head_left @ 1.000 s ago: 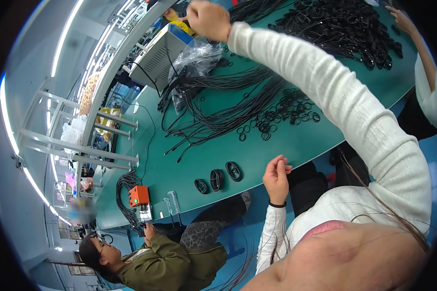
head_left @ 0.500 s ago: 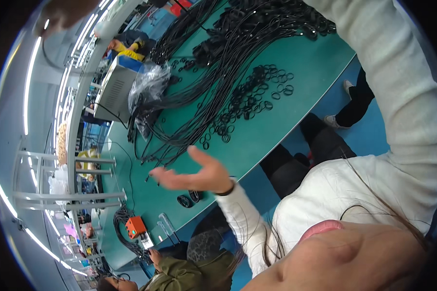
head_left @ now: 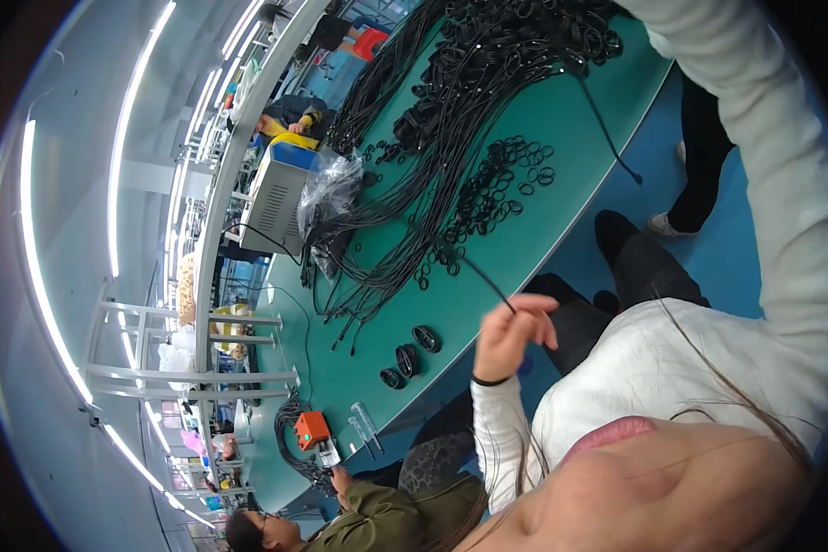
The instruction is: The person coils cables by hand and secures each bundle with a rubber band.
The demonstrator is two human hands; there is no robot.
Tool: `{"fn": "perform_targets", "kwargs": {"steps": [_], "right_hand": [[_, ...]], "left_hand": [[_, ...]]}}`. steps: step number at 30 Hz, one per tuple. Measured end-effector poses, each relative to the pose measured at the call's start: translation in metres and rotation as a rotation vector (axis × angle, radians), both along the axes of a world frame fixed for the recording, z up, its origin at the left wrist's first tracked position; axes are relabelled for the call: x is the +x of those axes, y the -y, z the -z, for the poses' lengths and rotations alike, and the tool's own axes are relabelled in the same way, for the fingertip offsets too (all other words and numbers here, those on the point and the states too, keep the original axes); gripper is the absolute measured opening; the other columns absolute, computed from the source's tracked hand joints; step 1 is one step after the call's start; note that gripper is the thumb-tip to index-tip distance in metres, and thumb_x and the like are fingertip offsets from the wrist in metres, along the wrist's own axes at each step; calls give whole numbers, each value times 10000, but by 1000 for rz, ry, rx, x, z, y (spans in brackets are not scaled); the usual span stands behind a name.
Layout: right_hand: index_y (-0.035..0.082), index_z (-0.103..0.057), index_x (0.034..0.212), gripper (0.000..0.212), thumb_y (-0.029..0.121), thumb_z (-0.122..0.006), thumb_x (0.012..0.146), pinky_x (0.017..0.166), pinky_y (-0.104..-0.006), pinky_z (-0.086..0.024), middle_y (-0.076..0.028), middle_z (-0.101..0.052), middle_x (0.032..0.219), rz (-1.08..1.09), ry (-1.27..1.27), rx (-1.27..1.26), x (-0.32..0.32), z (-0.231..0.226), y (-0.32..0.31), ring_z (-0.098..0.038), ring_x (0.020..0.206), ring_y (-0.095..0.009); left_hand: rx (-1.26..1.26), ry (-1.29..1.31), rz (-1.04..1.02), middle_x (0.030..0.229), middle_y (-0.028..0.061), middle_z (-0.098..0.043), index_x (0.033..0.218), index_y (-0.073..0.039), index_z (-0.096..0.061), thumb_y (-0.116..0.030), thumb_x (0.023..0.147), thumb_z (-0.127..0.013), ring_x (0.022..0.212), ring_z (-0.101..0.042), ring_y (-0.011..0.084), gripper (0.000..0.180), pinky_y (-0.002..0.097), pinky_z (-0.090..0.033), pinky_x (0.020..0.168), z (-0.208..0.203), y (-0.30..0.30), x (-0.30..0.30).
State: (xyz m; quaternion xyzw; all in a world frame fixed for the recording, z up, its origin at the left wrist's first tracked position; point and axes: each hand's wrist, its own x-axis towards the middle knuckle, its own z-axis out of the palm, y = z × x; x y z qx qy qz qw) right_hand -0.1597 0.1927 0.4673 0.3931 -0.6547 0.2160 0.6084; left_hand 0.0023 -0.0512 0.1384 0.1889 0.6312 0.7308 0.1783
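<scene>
My left hand (head_left: 515, 336) is raised at the near edge of the green table, fingers curled, at the end of a thin black cable (head_left: 488, 282). Part of this cable is smeared by motion. My right arm (head_left: 754, 138) in a white sleeve runs up the right side; its hand is out of view past the top edge. Another black cable end (head_left: 616, 152) sticks out over the table's edge below that sleeve. A long bundle of black cables (head_left: 386, 248) lies across the table, beside many small black rings (head_left: 501, 184). Several wound black cable coils (head_left: 407, 359) lie left of my hand.
On the green table (head_left: 561, 198) stand a grey box-shaped machine (head_left: 271, 207), a clear plastic bag (head_left: 331, 189) and an orange device (head_left: 311, 429). A co-worker in an olive jacket (head_left: 386, 511) sits at the lower left. A dark heap of coils (head_left: 515, 55) covers the far end.
My left hand has gone from open and spread to curled at a cable, moving right in the picture. The view has shifted, and a brown blur at the upper left has gone.
</scene>
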Motion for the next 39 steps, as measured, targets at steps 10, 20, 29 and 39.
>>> {"fn": "perform_targets", "kwargs": {"steps": [10, 20, 29, 39], "right_hand": [[62, -566, 1110, 413, 212, -670, 740, 839, -440, -433, -190, -591, 1086, 355, 721, 525, 46, 240, -72, -573, 1006, -341], [45, -564, 1030, 156, 135, -574, 903, 524, -272, -445, -51, -592, 660, -1162, 1392, 278, 119, 327, 18, -578, 560, -144], [-10, -645, 905, 113, 82, -583, 882, 627, -247, -477, -59, -660, 768, -816, 1434, -186, 69, 392, 53, -606, 700, -103], [-9, -564, 976, 149, 112, -550, 890, 622, -369, -493, -155, -640, 806, -681, 1470, 376, 88, 437, 33, -632, 720, -328]], "left_hand": [[357, 85, 134, 525, -31, -366, 993, 76, -577, -263, 998, -393, 436, -266, 61, 385, 240, -223, 427, 18, 12, 73], [532, 105, 212, 502, -34, -311, 1107, 90, -520, -427, 955, -458, 389, -248, 74, 543, 264, -198, 394, -2, -20, 50], [738, 625, 216, 512, -33, -329, 1035, 37, -523, -331, 1003, -364, 382, -284, 54, 403, 234, -231, 370, 30, -41, 34], [595, -37, -557, 928, 98, -591, 1249, 18, -452, -258, 1007, -380, 867, -609, 198, 374, 283, -505, 767, 54, 12, -24]]}}
